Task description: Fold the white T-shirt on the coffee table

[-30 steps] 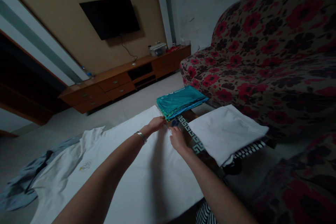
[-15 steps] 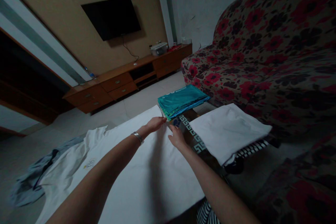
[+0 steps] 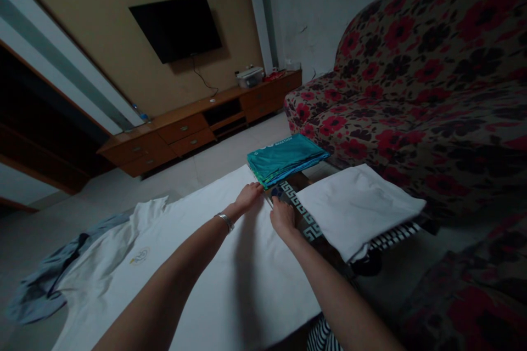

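A white T-shirt (image 3: 214,230) lies spread before me, its small round chest print toward the left and its hem to the right. My left hand (image 3: 249,196), with a metal band at the wrist, is closed at the far part of the hem. Just to its right, my right hand (image 3: 283,215) has curled fingers closed at the same hem; the fingertips are partly hidden. Beyond the hands sits a folded teal garment stack (image 3: 286,158). Right of my right hand lies a folded white garment (image 3: 362,205) on top of striped and dark cloth.
Grey-blue clothes (image 3: 37,285) lie beyond the shirt's left end. A dark table surface with a pale key pattern (image 3: 302,211) shows between the piles. A floral sofa (image 3: 395,98) stands right; a wooden TV cabinet (image 3: 181,134) is at the back under a television (image 3: 177,27).
My right hand has moved slightly right and its fingers have curled in more. The left hand has shifted a little right along the hem. The folded piles stay put.
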Demonstrator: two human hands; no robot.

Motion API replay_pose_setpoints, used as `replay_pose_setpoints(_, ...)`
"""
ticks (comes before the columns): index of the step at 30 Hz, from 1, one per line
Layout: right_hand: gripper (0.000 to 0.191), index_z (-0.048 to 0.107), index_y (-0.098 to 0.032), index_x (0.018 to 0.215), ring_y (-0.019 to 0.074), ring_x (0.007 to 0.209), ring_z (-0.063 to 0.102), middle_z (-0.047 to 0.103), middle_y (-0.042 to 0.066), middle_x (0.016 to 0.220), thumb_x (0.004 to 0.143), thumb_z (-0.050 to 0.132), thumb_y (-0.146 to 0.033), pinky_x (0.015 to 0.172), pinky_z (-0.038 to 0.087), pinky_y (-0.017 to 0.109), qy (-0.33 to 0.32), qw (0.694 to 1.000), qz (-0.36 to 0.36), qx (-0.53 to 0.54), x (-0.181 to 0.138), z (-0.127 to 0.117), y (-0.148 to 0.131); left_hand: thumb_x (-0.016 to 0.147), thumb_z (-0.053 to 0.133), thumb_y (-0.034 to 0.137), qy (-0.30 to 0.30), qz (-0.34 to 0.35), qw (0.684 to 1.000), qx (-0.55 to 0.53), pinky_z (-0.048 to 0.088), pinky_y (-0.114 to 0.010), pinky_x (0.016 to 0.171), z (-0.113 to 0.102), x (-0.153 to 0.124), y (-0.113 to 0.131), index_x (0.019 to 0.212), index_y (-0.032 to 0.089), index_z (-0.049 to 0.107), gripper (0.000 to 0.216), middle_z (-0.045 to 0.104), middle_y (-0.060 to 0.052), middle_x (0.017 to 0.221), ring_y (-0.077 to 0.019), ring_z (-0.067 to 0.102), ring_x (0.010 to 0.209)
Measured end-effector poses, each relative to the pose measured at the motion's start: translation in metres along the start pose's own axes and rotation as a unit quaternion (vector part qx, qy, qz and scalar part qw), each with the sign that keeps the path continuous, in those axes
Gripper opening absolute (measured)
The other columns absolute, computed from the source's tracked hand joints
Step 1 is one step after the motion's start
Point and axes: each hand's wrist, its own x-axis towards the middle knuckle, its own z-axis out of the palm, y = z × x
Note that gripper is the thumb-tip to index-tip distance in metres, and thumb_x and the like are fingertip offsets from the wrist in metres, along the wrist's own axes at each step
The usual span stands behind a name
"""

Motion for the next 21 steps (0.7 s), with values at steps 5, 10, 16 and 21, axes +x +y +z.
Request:
replay_pose_setpoints(5, 0.023, 0.058, -0.016, 0.11, 0.0215, 0.095, 0.066, 0.071, 0.013, 0.098, 0.089, 0.055, -0.024, 0.081, 0.043, 0.031, 0.012, 1.0, -0.004, -0.015, -0.001, 0.0, 0.0, 0.089, 0.042, 0.014, 0.024, -0.011, 1.0, 0.002, 0.045, -0.034, 0.087, 0.007, 0.0, 0.004, 0.1, 0.016, 0.061, 0.022, 0.06, -0.011, 0.106, -0.0222, 0.055, 0.097)
replay_pose_setpoints(10, 0.023, 0.057, -0.015, 0.111, 0.0219, 0.093, 0.066, 0.07, 0.013, 0.097, 0.088, 0.052, -0.016, 0.076, 0.044, 0.03, 0.009, 0.999, 0.006, -0.031, -0.002, 0.001, -0.001, 0.089, 0.041, 0.014, 0.042, -0.039, 0.998, -0.009, 0.044, -0.034, 0.091, 0.014, 0.0, 0.003, 0.108, 0.015, 0.058, 0.025, 0.058, -0.012, 0.113, -0.0215, 0.054, 0.102)
replay_pose_setpoints(16, 0.031, 0.06, -0.014, 0.11, 0.0218, 0.097, 0.061, 0.064, 0.017, 0.106, 0.094, 0.033, -0.01, 0.079, 0.044, 0.033, 0.066, 0.996, 0.008, -0.061, -0.009, -0.005, -0.004, 0.093, 0.044, 0.04, 0.116, -0.173, 0.978, -0.025, 0.033, -0.049, 0.106, 0.032, -0.011, -0.002, 0.138, 0.016, 0.038, 0.051, 0.036, -0.019, 0.148, -0.0299, 0.034, 0.135)
replay_pose_setpoints(21, 0.03, 0.061, -0.016, 0.116, 0.0251, 0.122, 0.047, 0.057, 0.014, 0.128, 0.095, 0.04, -0.017, 0.099, 0.038, 0.039, 0.05, 0.983, -0.167, -0.06, -0.04, 0.011, -0.008, 0.097, 0.026, 0.048, 0.086, -0.193, 0.977, -0.033, 0.028, -0.058, 0.107, 0.044, -0.012, -0.007, 0.141, 0.016, 0.039, 0.056, 0.032, -0.018, 0.152, -0.0327, 0.026, 0.141)
